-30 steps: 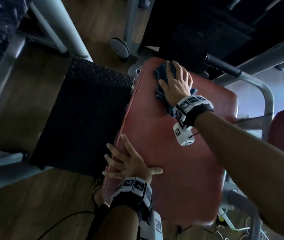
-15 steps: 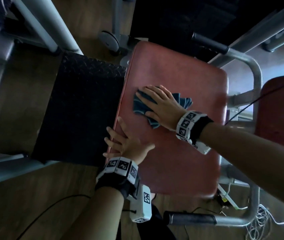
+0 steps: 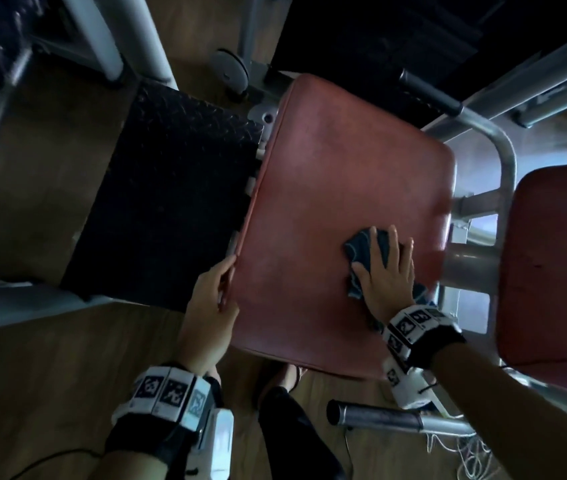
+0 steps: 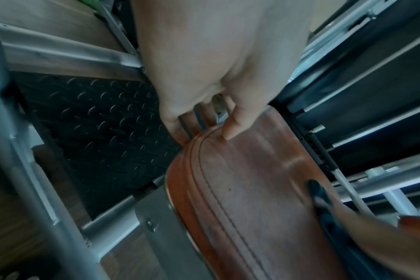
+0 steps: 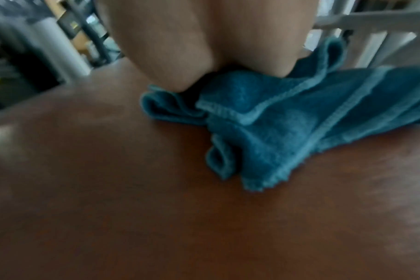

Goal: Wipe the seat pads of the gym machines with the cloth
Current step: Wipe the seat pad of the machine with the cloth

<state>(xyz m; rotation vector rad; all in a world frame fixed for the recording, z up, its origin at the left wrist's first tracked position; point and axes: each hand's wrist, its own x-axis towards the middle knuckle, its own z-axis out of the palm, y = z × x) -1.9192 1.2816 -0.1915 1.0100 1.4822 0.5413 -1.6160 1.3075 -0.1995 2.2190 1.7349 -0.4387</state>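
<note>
Your right hand (image 3: 387,271) presses the blue cloth (image 3: 361,249) flat, fingers straight, near the seat pad's (image 3: 327,188) right edge; bare pad lies beyond. Your left hand (image 3: 211,306) grips its left edge.

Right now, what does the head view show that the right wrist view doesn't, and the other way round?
Only the head view shows the left hand holding the red seat pad's left edge, the second red pad on the right, and the black tread plate. Only the right wrist view shows the blue cloth's stitched hems and bunched folds. Both show the right hand pressing the cloth onto the pad.
</note>
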